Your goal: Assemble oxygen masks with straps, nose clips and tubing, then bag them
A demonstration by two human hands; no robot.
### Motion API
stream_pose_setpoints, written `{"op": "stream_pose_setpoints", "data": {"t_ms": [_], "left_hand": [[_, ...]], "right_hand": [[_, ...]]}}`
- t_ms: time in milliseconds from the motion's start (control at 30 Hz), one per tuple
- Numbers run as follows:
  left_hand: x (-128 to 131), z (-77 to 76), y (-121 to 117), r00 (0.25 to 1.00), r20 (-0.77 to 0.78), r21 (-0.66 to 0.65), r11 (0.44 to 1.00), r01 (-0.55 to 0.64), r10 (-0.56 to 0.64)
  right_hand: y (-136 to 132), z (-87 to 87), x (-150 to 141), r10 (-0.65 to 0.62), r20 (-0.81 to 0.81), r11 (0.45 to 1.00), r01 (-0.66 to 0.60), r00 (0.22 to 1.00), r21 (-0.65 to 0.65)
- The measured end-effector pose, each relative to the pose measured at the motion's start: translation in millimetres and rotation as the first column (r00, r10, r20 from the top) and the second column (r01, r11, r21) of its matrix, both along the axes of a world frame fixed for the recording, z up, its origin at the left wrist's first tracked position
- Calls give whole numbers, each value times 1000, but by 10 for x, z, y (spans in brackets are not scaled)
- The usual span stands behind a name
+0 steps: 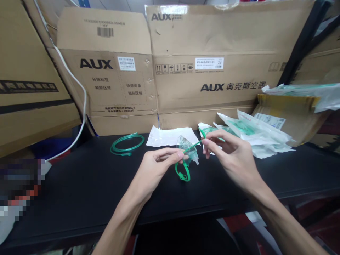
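Observation:
Between my two hands a green elastic strap [193, 146] is drawn out in a straight line. My left hand [163, 159] pinches one part of it, and my right hand [225, 147] pinches it further right, with a short end sticking up past the fingers. Just behind the strap is a clear green oxygen mask [191, 153], its pale connector pointing down to the right. A green loop of strap [183, 173] hangs below my left fingertips. Behind my left hand, a coiled green tube [126, 144] lies on the black table [87, 191].
A white wrapper [172, 136] lies behind the mask. Several packets with green contents [247, 129] are heaped at the right, against an open cardboard box [289, 102]. Large cardboard panels [207, 42] stand along the back. A white cable [84, 99] runs down at the left.

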State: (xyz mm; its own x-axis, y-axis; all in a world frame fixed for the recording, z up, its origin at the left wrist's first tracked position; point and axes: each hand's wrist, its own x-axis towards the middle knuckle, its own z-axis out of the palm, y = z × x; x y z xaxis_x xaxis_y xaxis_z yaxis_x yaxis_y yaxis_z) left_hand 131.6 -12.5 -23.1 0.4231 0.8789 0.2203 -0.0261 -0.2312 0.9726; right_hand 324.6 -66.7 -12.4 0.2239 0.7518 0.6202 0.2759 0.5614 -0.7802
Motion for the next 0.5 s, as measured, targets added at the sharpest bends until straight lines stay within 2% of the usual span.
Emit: {"op": "stream_pose_setpoints", "data": {"t_ms": [233, 367, 500], "left_hand": [[-31, 23, 1, 1000, -9, -5, 1000, -21, 21], [-28, 66, -41, 1000, -22, 11, 1000, 3, -3], [-6, 76, -64, 994, -80, 72, 994, 76, -71]], "right_hand": [[-44, 39, 55, 0, 130, 998, -7, 992, 56], [9, -15, 52, -1, 105, 997, 9, 995, -74], [72, -116, -22, 185, 107, 957, -154, 977, -245]]}}
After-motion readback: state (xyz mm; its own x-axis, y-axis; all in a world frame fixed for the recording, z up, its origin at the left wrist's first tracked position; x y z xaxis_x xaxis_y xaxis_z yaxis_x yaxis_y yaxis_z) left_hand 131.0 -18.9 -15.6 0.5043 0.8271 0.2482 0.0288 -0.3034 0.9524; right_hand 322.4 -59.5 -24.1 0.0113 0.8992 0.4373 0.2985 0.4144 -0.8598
